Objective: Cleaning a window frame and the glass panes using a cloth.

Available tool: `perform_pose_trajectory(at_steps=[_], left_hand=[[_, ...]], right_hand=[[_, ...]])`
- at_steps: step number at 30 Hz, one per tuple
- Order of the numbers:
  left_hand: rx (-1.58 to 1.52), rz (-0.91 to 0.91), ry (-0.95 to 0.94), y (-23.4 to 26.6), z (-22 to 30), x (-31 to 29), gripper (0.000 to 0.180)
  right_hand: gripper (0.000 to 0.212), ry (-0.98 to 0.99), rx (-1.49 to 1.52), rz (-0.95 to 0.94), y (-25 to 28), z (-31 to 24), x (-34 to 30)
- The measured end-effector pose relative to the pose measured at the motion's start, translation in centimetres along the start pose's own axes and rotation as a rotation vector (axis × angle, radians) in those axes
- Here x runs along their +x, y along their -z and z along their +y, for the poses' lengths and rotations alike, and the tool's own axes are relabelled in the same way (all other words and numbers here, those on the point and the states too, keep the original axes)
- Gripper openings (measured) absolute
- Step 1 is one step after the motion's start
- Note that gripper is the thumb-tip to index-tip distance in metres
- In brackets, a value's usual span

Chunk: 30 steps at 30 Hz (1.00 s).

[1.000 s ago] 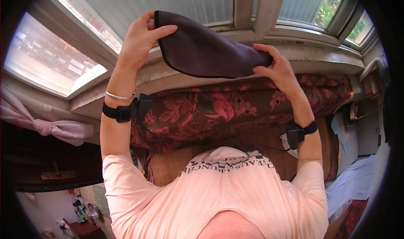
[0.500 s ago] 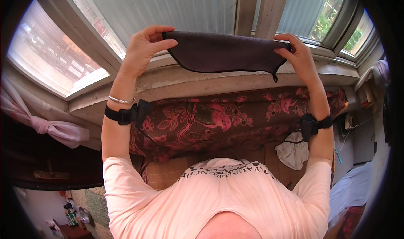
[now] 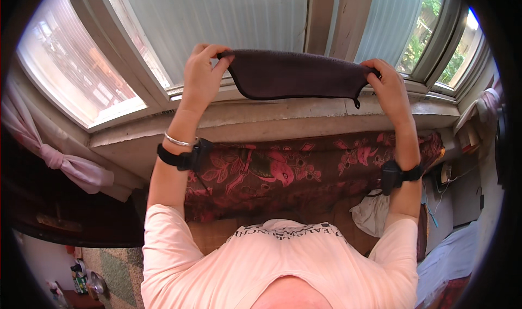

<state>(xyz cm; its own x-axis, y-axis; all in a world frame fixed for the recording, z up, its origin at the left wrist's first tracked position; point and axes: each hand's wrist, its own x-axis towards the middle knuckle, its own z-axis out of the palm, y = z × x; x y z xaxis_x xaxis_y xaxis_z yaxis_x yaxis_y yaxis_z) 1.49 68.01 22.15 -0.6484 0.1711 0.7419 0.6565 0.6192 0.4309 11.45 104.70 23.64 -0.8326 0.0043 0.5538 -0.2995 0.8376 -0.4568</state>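
Observation:
A dark grey cleaning cloth (image 3: 296,76) with a black edge and a small hanging loop is stretched between my hands, in front of the window. My left hand (image 3: 205,72) pinches its upper left corner between thumb and fingers. At the other end, my right hand (image 3: 387,86) is closed on the upper right corner. The cloth's lower edge hangs free, and its loop dangles near my right hand. Both arms reach forward and up, with black straps on the forearms.
Window panes (image 3: 217,15) in worn frames stand ahead, above a pale sill (image 3: 272,116). Below the sill lies a dark red patterned fabric (image 3: 261,167). A white cloth (image 3: 372,214) is beside my right arm. A knotted pink curtain (image 3: 51,156) hangs at left.
My left hand has moved right and slightly lower, and my right hand has come down a little. The cloth has shifted down with them, still held at both corners.

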Motion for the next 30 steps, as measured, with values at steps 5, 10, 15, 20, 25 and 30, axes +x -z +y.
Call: perform_pose_trajectory(at_steps=[5, 10, 15, 20, 25, 30], left_hand=[[-0.502, 0.413, 0.247, -2.2, 4.1, -0.8, 0.019], [-0.917, 0.797, 0.106, -2.5, 8.9, -1.3, 0.025], [-0.850, 0.917, -0.320, -0.7, 11.6, -1.4, 0.033], [-1.431, 0.532, -0.365, -2.7, 13.8, -0.5, 0.041], [-2.239, 0.091, -0.110, -6.9, 14.8, -1.1, 0.055], [-0.384, 0.194, -0.263, -7.2, 11.5, -3.5, 0.054]], right_hand=[[0.020, -0.024, -0.254, 0.278, -0.9, -3.3, -0.9], [0.019, 0.023, 0.403, 0.626, -1.4, -5.3, -1.4], [0.028, 0.455, 0.548, 0.794, -1.5, -6.7, -1.7], [0.031, 0.436, 0.601, 0.464, -0.3, -14.5, -0.6], [0.032, 0.450, 0.158, 0.253, -2.8, -17.4, 3.5], [0.035, 0.389, 0.136, 0.188, -4.9, -16.5, 4.6]])
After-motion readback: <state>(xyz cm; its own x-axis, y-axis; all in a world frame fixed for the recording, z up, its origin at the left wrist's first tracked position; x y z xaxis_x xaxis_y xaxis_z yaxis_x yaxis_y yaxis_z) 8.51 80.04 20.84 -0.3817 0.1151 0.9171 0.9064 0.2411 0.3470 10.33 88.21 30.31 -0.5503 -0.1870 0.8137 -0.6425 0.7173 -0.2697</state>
